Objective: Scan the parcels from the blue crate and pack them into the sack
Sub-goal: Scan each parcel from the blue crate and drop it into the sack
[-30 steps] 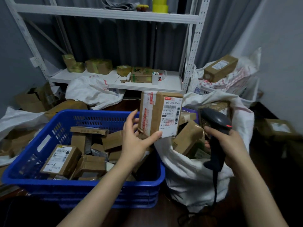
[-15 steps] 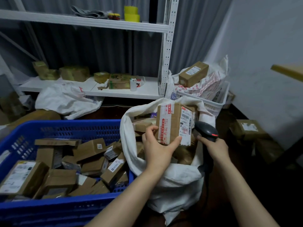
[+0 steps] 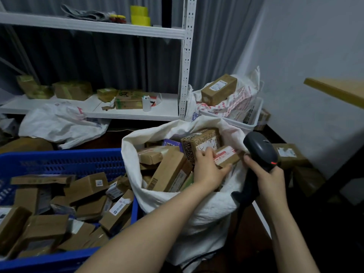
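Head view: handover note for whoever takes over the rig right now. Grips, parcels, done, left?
Left grip: holds the red-printed parcel low in the mouth of the white sack, not released.
Right grip: holds the scanner beside the sack's right rim.
Done: the sack holds many parcels.
Left: let this one go, then scan and pack the many parcels in the blue crate.
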